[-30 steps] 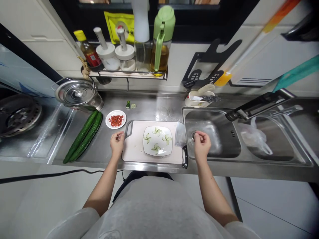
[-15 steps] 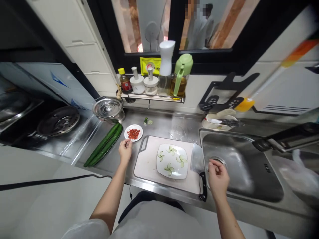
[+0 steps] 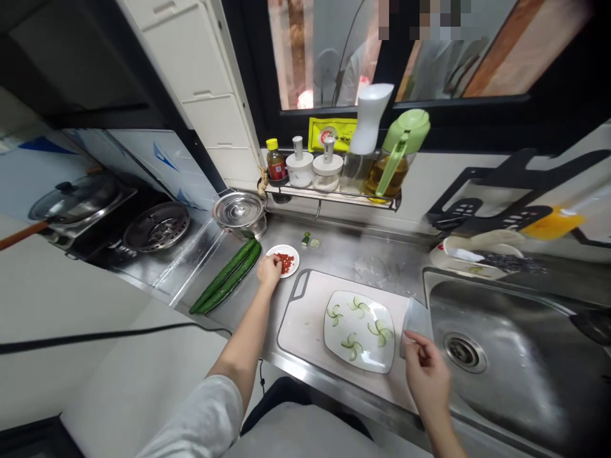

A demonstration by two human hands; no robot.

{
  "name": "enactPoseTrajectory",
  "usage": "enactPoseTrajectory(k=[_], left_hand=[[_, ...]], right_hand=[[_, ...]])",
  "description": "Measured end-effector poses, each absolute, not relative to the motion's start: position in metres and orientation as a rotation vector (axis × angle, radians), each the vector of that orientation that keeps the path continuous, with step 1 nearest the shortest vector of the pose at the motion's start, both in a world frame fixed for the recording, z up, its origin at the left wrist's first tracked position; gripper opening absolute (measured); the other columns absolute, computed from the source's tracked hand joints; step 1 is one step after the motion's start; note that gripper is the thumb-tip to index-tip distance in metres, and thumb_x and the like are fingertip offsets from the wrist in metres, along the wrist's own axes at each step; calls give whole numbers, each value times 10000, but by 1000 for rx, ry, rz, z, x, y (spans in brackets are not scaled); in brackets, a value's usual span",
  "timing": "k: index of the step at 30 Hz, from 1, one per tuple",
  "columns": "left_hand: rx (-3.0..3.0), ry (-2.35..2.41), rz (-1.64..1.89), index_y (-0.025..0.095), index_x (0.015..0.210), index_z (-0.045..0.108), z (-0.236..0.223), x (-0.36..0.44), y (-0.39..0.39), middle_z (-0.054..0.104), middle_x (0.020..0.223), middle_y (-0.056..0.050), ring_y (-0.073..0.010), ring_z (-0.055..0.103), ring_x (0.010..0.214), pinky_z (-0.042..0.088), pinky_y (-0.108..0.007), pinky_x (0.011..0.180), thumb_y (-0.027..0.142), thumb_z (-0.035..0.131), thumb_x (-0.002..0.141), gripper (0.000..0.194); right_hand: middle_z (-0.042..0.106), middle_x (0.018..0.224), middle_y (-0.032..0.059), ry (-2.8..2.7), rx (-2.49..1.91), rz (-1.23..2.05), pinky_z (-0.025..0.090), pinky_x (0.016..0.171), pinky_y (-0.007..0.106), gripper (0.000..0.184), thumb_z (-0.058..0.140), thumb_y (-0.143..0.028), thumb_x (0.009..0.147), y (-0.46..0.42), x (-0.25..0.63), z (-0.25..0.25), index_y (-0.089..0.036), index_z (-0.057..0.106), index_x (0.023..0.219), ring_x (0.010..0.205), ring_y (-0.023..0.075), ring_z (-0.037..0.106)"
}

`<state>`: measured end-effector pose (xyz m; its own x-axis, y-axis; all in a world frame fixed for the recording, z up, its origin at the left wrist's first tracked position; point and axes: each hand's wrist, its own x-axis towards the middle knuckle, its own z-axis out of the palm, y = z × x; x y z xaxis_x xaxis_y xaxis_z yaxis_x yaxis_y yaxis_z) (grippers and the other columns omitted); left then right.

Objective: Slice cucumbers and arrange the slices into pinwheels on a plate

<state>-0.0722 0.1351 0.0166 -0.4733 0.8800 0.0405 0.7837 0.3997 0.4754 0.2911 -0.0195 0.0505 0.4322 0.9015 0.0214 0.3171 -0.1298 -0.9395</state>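
1. Your left hand is at the left edge of the small white dish, palm down, fingers bent and drawn in close at the red bits. You cannot tell from this view whether the fingertips meet or pinch a piece.
2. Your right hand is over the right end of the board, beside the sink. Its fingers curl loosely, with a small gap between thumb and index finger, and nothing shows in them. It covers the handle end of the knife; contact with the knife is unclear.
3. Your two hands are well apart, with the square plate between them, nearer your right.
4. The red bits lie in the dish, mostly to the right of your left fingertips. The dish sits on the bench, just beyond the board's handle corner.
5. The plate rests on the board and carries four pinwheels of thin green slices. The knife blade lies just right of it.
6. Two long cucumbers lie side by side on the bench, left of your left hand. The lidded steel pot stands at their far end.
7. Beyond the board, two small cucumber pieces lie near the dish.
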Motion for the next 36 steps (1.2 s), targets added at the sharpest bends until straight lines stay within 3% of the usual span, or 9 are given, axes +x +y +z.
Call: enactPoseTrajectory(k=[6,12,20,25,28,32,36], left_hand=[[1461,2465,446,228,826,686,8,-69,153,644,1020,-99,-222,600,940,448,-316,760,359,616,761,162],[1446,2440,476,225,804,681,2,-69,160,660,1031,-92,-213,604,966,442,-305,768,276,590,769,111],[848,2039,1163,183,751,646,0,-67,157,662,755,-33,-160,622,769,446,-251,708,223,651,701,64],[707,1870,1260,146,923,604,6,-54,155,669,815,-51,-104,617,681,422,-184,566,274,544,794,190],[670,1747,1268,149,971,600,12,-38,146,669,834,-51,-84,596,634,372,-160,504,330,545,802,254],[747,1458,1156,153,928,636,19,4,115,651,779,-32,-74,542,582,330,-170,482,398,689,695,342],[1062,1180,895,153,881,644,27,49,68,622,719,-12,-102,560,657,412,-215,611,403,745,654,352]], right_hand=[[437,561,-40,-1191,-1705,820,348,485,251,432,583,-567,738,-31,268,44,-170,656,893,516,129,418],[416,552,-48,-1238,-1711,855,346,480,250,385,571,-522,762,-33,266,41,-173,649,905,505,130,409],[410,553,-45,-1276,-1708,872,351,483,238,377,560,-519,770,-30,260,47,-170,646,883,511,124,413],[438,563,-39,-1308,-1701,899,343,487,238,399,541,-528,786,-24,259,47,-163,646,909,517,122,408],[428,562,-44,-1343,-1682,884,339,494,240,391,533,-527,797,-12,259,48,-168,641,907,513,119,398],[403,543,-54,-1446,-1656,829,344,517,235,324,511,-470,829,3,258,57,-178,639,889,512,114,404],[548,653,-12,-1638,-1647,834,381,577,235,244,481,-360,871,3,258,64,-187,642,933,579,121,485]])
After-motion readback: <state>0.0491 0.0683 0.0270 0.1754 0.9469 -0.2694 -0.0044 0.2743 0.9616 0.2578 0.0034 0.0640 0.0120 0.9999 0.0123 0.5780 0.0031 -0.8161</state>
